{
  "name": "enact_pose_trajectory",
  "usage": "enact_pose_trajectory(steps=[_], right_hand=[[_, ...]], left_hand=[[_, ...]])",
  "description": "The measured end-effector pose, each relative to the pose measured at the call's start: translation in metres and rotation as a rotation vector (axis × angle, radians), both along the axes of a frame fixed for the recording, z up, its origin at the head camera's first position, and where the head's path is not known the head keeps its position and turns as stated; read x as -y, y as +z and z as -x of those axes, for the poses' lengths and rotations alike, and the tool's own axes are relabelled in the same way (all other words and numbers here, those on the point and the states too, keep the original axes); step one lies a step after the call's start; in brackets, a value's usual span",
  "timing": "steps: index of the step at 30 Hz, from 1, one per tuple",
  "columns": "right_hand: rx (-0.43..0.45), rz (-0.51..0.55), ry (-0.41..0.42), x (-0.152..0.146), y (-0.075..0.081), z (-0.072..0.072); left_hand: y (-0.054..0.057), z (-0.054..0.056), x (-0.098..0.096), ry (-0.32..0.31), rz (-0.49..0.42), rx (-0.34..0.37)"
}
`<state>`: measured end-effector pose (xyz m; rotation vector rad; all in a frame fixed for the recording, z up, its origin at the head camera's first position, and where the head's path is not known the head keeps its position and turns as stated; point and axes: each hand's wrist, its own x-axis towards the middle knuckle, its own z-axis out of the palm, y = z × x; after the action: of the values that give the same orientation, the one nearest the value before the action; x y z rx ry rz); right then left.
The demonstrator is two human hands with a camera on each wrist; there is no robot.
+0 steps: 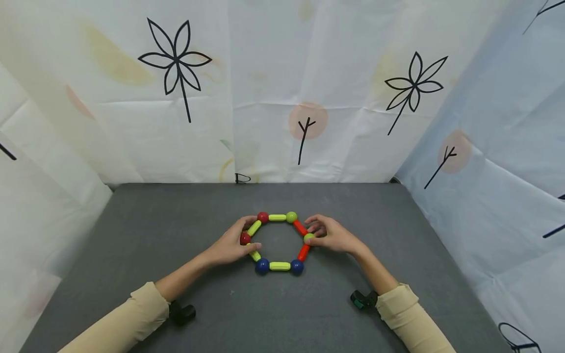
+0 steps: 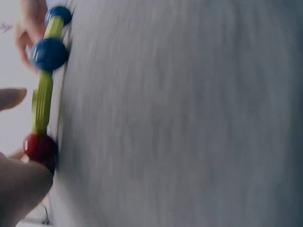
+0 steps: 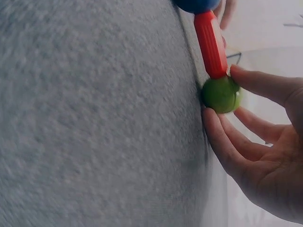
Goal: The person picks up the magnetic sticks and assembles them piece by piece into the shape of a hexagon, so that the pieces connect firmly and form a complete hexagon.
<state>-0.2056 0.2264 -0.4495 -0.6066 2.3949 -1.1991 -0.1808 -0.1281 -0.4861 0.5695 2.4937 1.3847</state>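
Observation:
A six-sided ring of toy building rods and balls lies on the grey table. My left hand (image 1: 231, 245) holds its left corner, a red ball (image 1: 244, 239), with the thumb reaching over the front-left yellow rod (image 2: 42, 101) and the fingers round the outside. At the right corner my right hand (image 1: 333, 235) pinches a green ball (image 3: 221, 94) between thumb and fingertips. Two red rods (image 3: 211, 45) meet at that ball. Another red ball (image 1: 263, 217) and another green ball (image 1: 292, 217) form the back corners. Two blue balls (image 1: 262, 266) stand at the front, joined by a yellow rod (image 1: 280, 266).
The grey tabletop (image 1: 282, 314) extends around the ring. White patterned cloth (image 1: 273, 88) hangs behind it and along both sides. Each wrist wears a small black camera, the left camera (image 1: 182, 314) and the right camera (image 1: 364, 299) both close over the table.

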Motion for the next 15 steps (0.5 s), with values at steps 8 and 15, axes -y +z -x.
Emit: enact_pose_trajectory(steps=[8,15], right_hand=[[0.045,0.042,0.005,-0.013,-0.002,0.004],[0.038,0.063,0.023,-0.014,-0.003,0.003]], left_hand=[[0.001,0.012,0.040,-0.092,-0.144,0.014],[0.002,0.013,0.046,-0.111,-0.136,0.025]])
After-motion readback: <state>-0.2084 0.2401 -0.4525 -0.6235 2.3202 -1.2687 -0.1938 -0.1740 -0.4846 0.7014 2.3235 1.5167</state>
